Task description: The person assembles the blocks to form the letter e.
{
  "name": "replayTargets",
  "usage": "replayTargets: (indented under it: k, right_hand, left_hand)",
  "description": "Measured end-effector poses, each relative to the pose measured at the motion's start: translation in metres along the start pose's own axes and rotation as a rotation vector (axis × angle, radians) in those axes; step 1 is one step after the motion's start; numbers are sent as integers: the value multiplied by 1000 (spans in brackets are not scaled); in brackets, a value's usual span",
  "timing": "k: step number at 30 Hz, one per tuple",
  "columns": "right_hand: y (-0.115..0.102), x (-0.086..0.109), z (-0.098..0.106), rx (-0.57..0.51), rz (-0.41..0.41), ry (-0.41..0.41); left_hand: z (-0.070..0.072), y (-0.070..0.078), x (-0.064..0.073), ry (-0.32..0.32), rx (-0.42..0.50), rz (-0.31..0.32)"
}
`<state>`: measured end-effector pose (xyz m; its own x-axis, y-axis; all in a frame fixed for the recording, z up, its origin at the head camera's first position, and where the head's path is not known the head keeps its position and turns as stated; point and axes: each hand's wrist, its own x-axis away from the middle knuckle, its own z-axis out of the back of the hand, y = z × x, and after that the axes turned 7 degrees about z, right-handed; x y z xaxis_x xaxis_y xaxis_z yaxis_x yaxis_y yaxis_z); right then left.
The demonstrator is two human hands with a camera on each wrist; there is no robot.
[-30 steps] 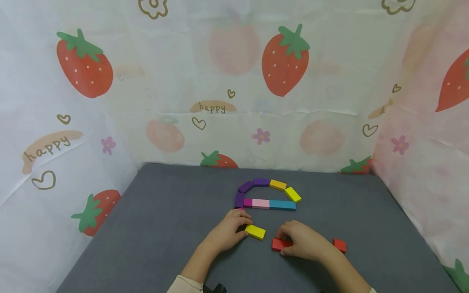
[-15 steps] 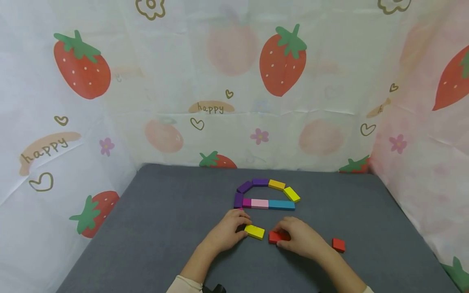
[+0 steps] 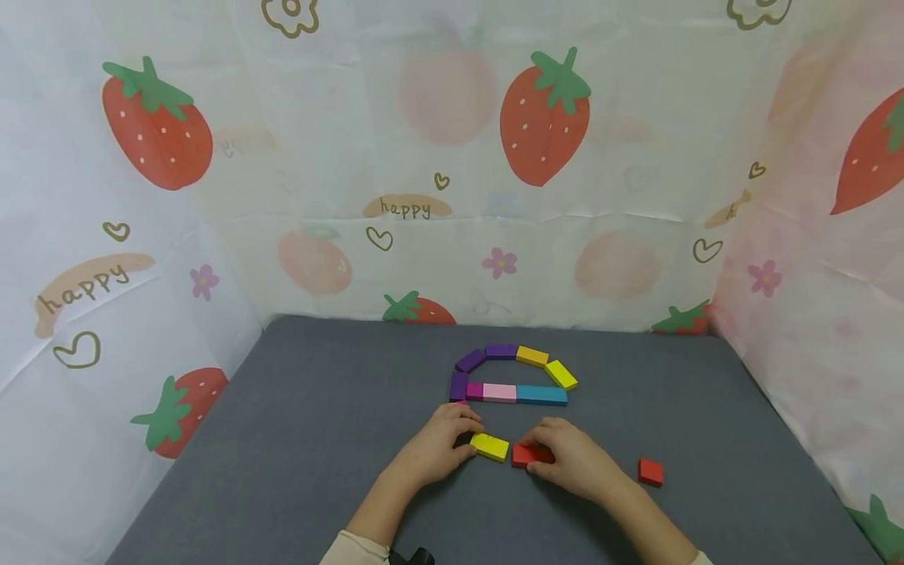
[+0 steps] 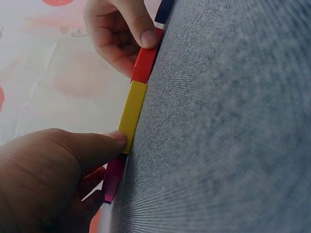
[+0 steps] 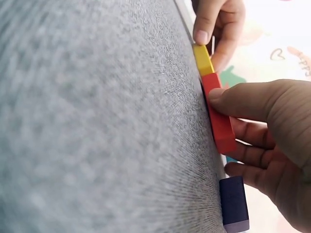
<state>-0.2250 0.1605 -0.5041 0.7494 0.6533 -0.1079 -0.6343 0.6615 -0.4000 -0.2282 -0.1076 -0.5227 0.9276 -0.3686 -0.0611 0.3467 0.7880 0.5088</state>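
Observation:
My left hand [image 3: 438, 446] pinches a yellow block [image 3: 490, 446] lying on the table, thumb on its near side in the left wrist view. Beside that hand's fingers, a magenta block [image 4: 112, 177] adjoins the yellow one. My right hand [image 3: 574, 459] grips a red block [image 5: 218, 114] between thumb and fingers. The red block's left end meets the yellow block's right end, or nearly so. Behind the hands, purple blocks [image 3: 501, 352], an orange-yellow block [image 3: 533, 356] and another yellow block [image 3: 561, 374] form an arch. A pink block [image 3: 499, 393] and a blue block [image 3: 541, 395] lie in a straight row under it.
A separate red block [image 3: 650, 472] lies right of my right forearm. In the right wrist view a dark purple block [image 5: 234, 201] stands close to my right fingers. The grey table [image 3: 318, 392] is bordered by strawberry-printed cloth [image 3: 452, 275] at the back and sides.
My right hand has slid the red block leftward and slightly away from me, closing the gap to the yellow block. My left hand has stayed on the yellow block.

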Motion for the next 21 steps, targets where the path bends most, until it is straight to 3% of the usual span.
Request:
replayTargets:
  k: [21]
  right_hand:
    - [1,-2,-8,32,-7,36]
  left_hand:
    - [0,2,0,15,13,-15]
